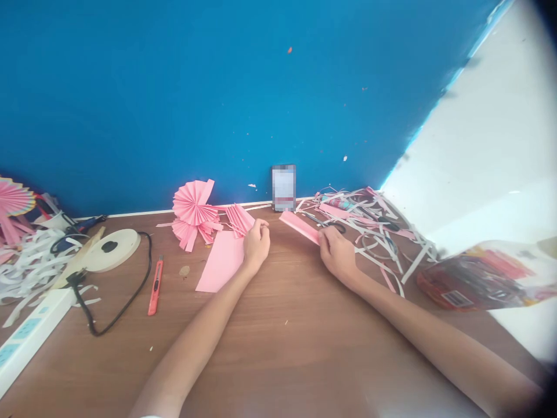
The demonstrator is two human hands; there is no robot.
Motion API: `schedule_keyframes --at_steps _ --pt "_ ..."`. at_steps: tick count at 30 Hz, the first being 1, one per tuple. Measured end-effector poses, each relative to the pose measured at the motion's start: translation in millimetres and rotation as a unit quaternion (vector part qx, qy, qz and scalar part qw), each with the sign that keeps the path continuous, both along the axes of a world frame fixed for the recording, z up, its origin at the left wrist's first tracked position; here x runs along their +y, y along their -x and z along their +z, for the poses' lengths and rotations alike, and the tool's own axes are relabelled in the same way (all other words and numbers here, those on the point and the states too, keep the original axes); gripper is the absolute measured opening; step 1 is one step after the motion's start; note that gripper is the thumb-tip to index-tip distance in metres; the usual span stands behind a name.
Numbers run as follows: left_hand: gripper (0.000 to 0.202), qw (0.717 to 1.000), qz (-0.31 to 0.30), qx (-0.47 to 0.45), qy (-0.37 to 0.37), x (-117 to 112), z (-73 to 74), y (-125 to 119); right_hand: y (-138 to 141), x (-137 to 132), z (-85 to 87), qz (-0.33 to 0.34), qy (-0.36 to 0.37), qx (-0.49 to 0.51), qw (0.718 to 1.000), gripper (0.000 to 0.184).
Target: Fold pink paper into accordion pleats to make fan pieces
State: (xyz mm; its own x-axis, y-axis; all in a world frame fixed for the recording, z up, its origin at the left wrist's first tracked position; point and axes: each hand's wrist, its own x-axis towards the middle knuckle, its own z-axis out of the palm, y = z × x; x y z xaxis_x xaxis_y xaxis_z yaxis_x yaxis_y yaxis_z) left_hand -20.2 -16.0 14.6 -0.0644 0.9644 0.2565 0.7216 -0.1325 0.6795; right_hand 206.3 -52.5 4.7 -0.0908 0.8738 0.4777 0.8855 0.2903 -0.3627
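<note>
My left hand rests on the brown table with its fingers curled, pinching the top corner of a flat pink paper sheet. My right hand is closed on the end of a folded pink paper strip that points up and to the left. Just beyond the left hand lie a pleated pink piece and several pink paper fans near the blue wall.
A phone leans on the wall. Scissors lie among paper scraps on the right, next to a plastic packet. On the left are an orange utility knife, a tape roll, a black cord, a power strip and white shreds.
</note>
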Motion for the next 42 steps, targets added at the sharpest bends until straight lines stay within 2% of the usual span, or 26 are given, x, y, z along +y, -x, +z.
schedule_keyframes --at_steps 1,3,6,8,10,14,16,19,22,29,35,39,42 --pt "0.025 0.999 -0.021 -0.016 -0.021 0 -0.5 0 -1 0 0.7 -0.016 0.004 0.033 0.999 0.028" --pt "0.043 0.995 -0.078 -0.036 -0.051 -1 -2.0 -2 -4 1 2.9 -0.014 0.018 0.079 0.997 0.029" --pt "0.074 0.985 -0.151 -0.034 -0.074 -3 -3.4 -4 -5 2 6.9 0.035 0.044 0.103 0.993 0.029" --pt "0.083 0.980 -0.170 -0.016 -0.100 -5 -1.9 -5 -5 3 8.8 0.078 0.061 0.094 0.991 0.028" --pt "0.078 0.974 -0.187 0.020 -0.123 -7 1.4 -4 -4 3 9.5 0.109 0.073 0.073 0.989 0.027" --pt "0.034 0.956 -0.254 0.098 -0.107 -6 5.8 -4 -3 4 9.5 0.130 0.091 0.056 0.986 0.027" --pt "0.024 0.957 -0.251 0.110 -0.096 -5 5.0 -4 -2 4 10.0 0.132 0.103 0.056 0.984 0.027" --pt "0.023 0.962 -0.223 0.124 -0.093 -2 2.6 -4 -1 5 11.2 0.113 0.107 0.042 0.987 0.031" --pt "0.023 0.953 -0.237 0.165 -0.089 -1 1.5 -5 1 4 11.2 0.095 0.094 0.030 0.991 0.033" --pt "0.030 0.933 -0.229 0.261 -0.096 -2 -0.5 -9 3 1 5.6 0.124 -0.017 -0.068 0.990 0.023" --pt "0.027 0.908 -0.274 0.293 -0.124 -3 -4.8 -10 0 4 -1.1 0.093 -0.010 -0.106 0.990 0.022" --pt "0.025 0.903 -0.305 0.278 -0.122 -1 -7.6 -9 3 2 0.6 0.067 -0.018 -0.139 0.988 0.025" --pt "0.022 0.902 -0.305 0.278 -0.130 -2 -8.1 -10 4 0 1.3 0.087 -0.032 -0.156 0.983 0.031"
